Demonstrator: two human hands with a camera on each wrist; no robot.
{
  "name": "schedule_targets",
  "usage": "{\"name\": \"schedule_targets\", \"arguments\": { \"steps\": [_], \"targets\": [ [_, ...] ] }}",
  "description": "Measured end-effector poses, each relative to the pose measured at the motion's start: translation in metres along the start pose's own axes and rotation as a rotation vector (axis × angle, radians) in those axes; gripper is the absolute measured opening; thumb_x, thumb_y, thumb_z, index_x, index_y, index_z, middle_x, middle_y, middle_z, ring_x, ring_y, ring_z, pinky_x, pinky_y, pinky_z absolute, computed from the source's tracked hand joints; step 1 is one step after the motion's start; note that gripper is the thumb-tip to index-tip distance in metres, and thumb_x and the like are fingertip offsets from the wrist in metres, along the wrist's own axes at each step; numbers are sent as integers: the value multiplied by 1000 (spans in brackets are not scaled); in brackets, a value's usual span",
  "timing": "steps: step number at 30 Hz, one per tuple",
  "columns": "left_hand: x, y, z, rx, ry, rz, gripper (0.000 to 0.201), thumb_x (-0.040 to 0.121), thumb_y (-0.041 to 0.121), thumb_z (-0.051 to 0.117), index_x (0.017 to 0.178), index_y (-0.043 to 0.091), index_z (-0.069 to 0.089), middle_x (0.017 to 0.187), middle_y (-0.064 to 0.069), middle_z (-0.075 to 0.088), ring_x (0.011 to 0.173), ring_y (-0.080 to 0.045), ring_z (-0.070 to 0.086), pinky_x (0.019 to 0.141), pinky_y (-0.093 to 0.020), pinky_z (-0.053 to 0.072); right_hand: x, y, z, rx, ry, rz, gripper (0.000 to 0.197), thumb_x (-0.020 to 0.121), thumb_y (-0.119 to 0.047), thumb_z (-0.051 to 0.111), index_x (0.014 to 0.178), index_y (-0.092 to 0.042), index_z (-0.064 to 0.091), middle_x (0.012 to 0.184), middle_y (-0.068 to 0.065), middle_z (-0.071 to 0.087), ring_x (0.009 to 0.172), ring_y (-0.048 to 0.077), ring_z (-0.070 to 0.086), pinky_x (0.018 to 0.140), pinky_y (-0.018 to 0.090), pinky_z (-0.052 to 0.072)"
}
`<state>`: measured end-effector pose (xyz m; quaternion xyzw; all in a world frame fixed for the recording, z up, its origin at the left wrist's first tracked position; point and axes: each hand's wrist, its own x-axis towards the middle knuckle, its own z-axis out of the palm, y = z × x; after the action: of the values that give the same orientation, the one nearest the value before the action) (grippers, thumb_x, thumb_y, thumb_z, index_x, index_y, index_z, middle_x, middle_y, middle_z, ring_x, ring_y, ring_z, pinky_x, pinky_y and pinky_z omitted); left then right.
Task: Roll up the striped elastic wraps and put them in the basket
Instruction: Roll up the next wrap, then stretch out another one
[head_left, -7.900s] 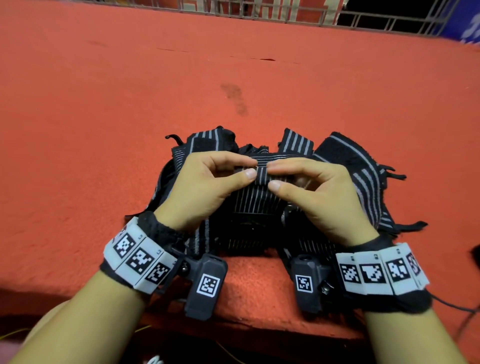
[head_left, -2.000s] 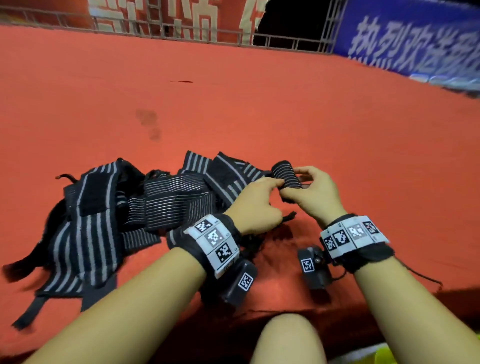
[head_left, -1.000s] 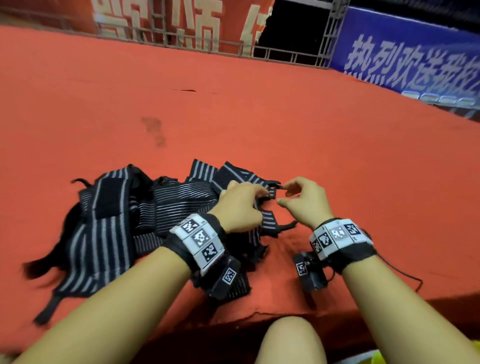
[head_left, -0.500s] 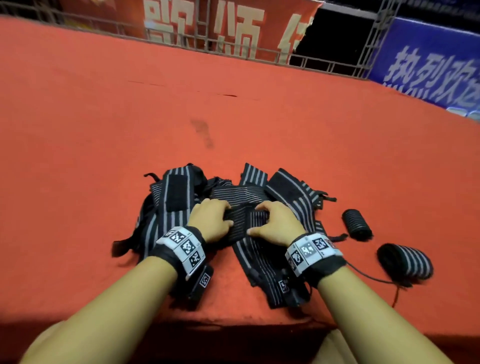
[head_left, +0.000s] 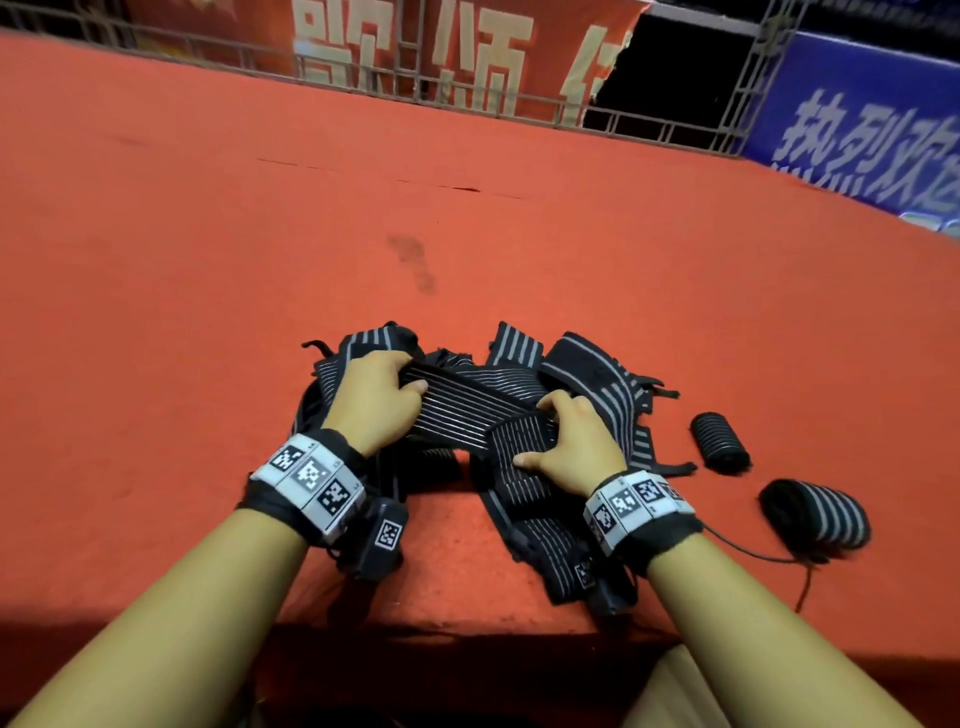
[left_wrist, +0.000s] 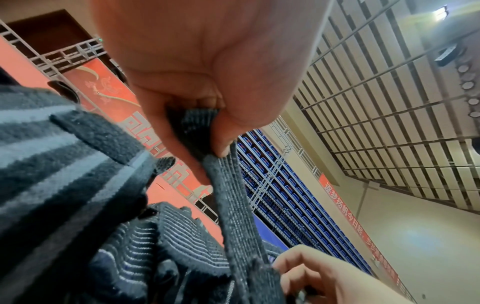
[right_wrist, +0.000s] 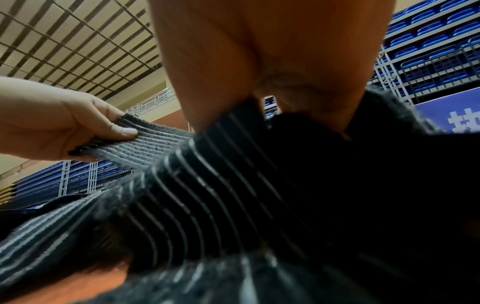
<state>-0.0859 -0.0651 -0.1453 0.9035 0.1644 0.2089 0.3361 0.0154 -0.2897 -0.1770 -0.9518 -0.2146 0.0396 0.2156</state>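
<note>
Between both hands, one ribbed striped wrap (head_left: 467, 410) stretched taut: left hand (head_left: 374, 400) pinches one end, right hand (head_left: 576, 441) clamps the other atop the loose wrap pile (head_left: 597, 384). Right of pile, two rolled wraps (head_left: 719, 441) on red carpet (head_left: 208, 260).

"热烈欢" on blue banner (head_left: 872, 150)

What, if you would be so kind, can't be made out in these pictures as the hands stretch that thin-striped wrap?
- Basket: in no view, so where it stands is unknown.
- Heap of unrolled black grey-striped elastic wraps: head view; the wraps overlap and the hands cover the middle, so no count is possible.
- Right hand fingertips: head view, tucked under the thin-striped black wrap; right wrist view is dark.
- Left hand: palm side hidden in head view.
</note>
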Motion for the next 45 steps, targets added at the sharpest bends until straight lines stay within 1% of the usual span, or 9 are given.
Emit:
{"name": "schedule_targets", "arguments": {
  "steps": [10, 13, 19, 23, 27, 33, 37, 41, 45],
  "targets": [
    [-4, -12, -2, -218, 1, -72, 10, 91, 16, 67, 83, 14, 73, 79, 0, 75, 76, -19, 72, 75, -44, 60, -5, -8, 5, 192, 46, -29, 40, 85, -24, 77, 117, -29, 52, 92, -9, 53, 83, 12, 55, 76, 33, 50],
    [3, -22, -16, -129, 73, -97, 9, 88, 14, 67, 82, 10, 73, 78, -5, 74, 76, -23, 71, 74, -40, 58, -4, -6, -9, 311, 140, -46, 43, 87, -15, 75, 124, -27, 58, 86, -12, 55, 71, 3, 53, 64, 16, 42],
    [12, -53, -60, -145, 288, -164, 13, 88, 9, 64, 94, 11, 75, 87, -6, 74, 85, -22, 70, 79, -36, 55, 10, 20, -30, 160, 151, 70, 29, 88, -23, 73, 115, -12, 71, 113, 4, 71, 108, 24, 64, 93, 31, 48],
    [12, -63, -88, -38, 357, -144, 14, 88, 8, 65, 96, 7, 76, 91, -15, 75, 91, -28, 69, 76, -34, 48, 14, 24, -27, 170, 146, 71, 11, 89, -20, 73, 99, -16, 71, 97, -1, 69, 100, 23, 64, 81, 27, 41],
    [9, -64, -102, 59, 488, -153, 15, 88, 7, 62, 96, 2, 73, 96, -24, 73, 95, -39, 68, 82, -41, 48, 17, 22, -29, 292, 256, 76, 15, 89, -17, 71, 103, -13, 71, 103, 3, 70, 97, 22, 62, 80, 26, 39],
    [-1, -48, -52, 235, 205, -226, 51, 78, 6, 58, 128, 15, 62, 126, -13, 63, 119, -36, 54, 101, -46, 45, 14, 20, -31, 230, 103, 80, 7, 94, -16, 64, 101, -17, 62, 103, 3, 64, 96, 22, 58, 75, 28, 37],
    [-8, 1, 7, 319, -3, 50, 50, 76, 13, 61, 124, 25, 65, 130, -1, 58, 123, -30, 44, 104, -41, 39, 10, 25, -32, 202, 6, -16, 12, 93, -11, 63, 97, -22, 59, 105, 1, 66, 100, 21, 61, 77, 28, 40],
    [5, 32, 72, 206, -374, 175, 57, 82, 12, 61, 139, 15, 54, 137, -9, 54, 128, -29, 51, 109, -41, 41, 6, 32, -30, 102, -108, -233, 42, 89, 4, 54, 83, -37, 54, 132, -5, 64, 123, 16, 58, 106, 39, 45],
    [13, 35, 99, 354, -547, 130, 49, 91, 29, 65, 134, 11, 55, 132, -14, 57, 123, -34, 55, 104, -44, 45, 11, 44, -32, -44, -156, -225, 41, 90, -4, 51, 80, -44, 49, 116, -5, 70, 110, 21, 65, 95, 48, 51]
  ]
}}
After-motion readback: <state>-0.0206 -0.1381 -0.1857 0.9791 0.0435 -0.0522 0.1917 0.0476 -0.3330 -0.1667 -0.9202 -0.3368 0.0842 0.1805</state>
